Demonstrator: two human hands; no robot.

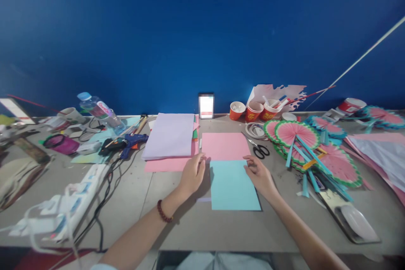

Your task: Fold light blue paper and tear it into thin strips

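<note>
A turquoise sheet of paper (234,185) lies flat before me, its top edge over the lower part of a pink sheet (225,146). My left hand (193,174) hovers just left of the two sheets, fingers loosely bent and holding nothing. At the turquoise sheet's upper right corner is my right hand (258,174), its fingers apart and the fingertips over the edge. Whether they touch the paper I cannot tell. Black-handled scissors (260,150) rest beyond the right hand. Left of the pink sheet lies a stack of lilac paper (169,137).
Pink-and-green paper fans (297,134) crowd the right, with a computer mouse (357,221) nearer me. Red paper cups (237,110) and a lit phone (206,106) stand by the blue wall. A power strip (79,202), black cables, a glue gun (131,143) and a bottle (101,112) occupy the left.
</note>
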